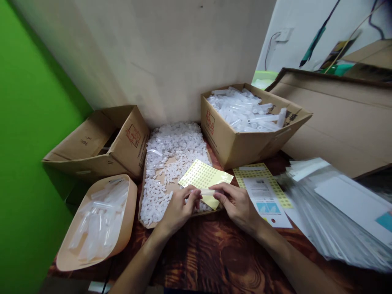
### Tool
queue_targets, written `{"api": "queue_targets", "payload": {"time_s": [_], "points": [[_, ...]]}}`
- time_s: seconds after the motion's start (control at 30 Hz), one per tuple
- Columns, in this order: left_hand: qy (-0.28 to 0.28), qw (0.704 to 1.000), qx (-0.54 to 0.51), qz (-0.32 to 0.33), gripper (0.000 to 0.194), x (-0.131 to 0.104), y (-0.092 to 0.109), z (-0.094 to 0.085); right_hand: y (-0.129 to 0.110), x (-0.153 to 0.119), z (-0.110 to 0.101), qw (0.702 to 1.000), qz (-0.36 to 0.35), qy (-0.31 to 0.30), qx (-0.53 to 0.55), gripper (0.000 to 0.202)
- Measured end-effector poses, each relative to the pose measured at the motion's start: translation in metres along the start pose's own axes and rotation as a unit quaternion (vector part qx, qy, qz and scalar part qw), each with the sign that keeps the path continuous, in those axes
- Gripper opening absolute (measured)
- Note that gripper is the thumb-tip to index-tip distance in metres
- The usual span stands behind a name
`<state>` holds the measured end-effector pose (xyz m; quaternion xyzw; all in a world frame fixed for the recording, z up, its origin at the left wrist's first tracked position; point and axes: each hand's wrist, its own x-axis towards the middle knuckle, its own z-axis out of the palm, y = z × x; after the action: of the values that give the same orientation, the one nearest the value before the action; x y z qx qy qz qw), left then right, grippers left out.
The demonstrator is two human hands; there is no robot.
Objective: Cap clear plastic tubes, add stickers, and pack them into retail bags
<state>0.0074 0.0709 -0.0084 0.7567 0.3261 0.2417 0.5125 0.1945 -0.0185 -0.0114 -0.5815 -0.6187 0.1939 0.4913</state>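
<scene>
A translucent white plastic tube (pixel 207 192) lies level between my hands, each gripping one end. My left hand (pixel 183 204) is closed on its left end, thumb and fingers pinched together. On the other end, my right hand (pixel 237 204) closes with thumb and forefinger. Just beneath them, a yellow sticker sheet (pixel 200 173) with rows of small round labels rests on a shallow cardboard tray (pixel 161 176) of small white plastic pieces. The hands hover over the tray's front right corner.
A cardboard box (pixel 225 149) full of similar tubes stands behind on the right. Another cardboard box (pixel 128 136) is at the left, behind a beige plastic bin (pixel 130 208) of tubes. A second sticker sheet (pixel 277 185) and a stack of clear bags (pixel 333 220) lie at the right.
</scene>
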Motion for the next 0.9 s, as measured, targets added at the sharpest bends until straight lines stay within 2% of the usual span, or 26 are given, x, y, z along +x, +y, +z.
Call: {"api": "queue_targets", "payload": {"time_s": [0.17,0.27,0.33,0.4,0.43,0.5,0.57,0.67,0.77,0.83,0.9], "points": [[0.012,0.978,0.131,0.161,0.024,-0.001,-0.001,-0.006,-0.009,0.001,-0.001,0.996,0.073,-0.023,0.055,0.027],[0.009,0.967,0.157,0.201,0.021,0.002,-0.008,-0.008,-0.005,0.002,-0.001,0.978,0.145,-0.007,0.153,0.03],[0.011,0.958,0.191,0.212,0.028,0.005,-0.014,-0.01,0.0,0.003,-0.002,0.955,0.183,0.036,0.231,0.033],[0.008,0.944,0.246,0.222,0.05,0.008,-0.02,-0.012,0.003,0.006,-0.005,0.931,0.194,0.096,0.293,0.038],[0.001,0.935,0.272,0.227,0.055,0.01,-0.023,-0.014,0.004,0.008,-0.007,0.921,0.191,0.128,0.313,0.04],[-0.012,0.922,0.307,0.235,0.043,0.013,-0.028,-0.015,0.002,0.011,-0.012,0.907,0.184,0.176,0.334,0.04],[-0.011,0.914,0.324,0.246,0.029,0.014,-0.031,-0.016,0.0,0.012,-0.015,0.899,0.189,0.188,0.346,0.041],[0.035,0.904,0.343,0.251,0.028,0.013,-0.03,-0.015,-0.002,0.012,-0.015,0.887,0.211,0.133,0.389,0.042],[0.136,0.892,0.352,0.25,0.033,0.009,-0.028,-0.015,-0.002,0.008,-0.009,0.875,0.223,0.069,0.425,0.045],[0.207,0.872,0.352,0.271,0.039,0.006,-0.026,-0.016,-0.003,0.006,-0.003,0.882,0.218,0.027,0.416,0.048],[0.244,0.849,0.355,0.306,0.046,0.003,-0.025,-0.017,-0.006,0.004,0.002,0.901,0.206,-0.015,0.381,0.05]]}}
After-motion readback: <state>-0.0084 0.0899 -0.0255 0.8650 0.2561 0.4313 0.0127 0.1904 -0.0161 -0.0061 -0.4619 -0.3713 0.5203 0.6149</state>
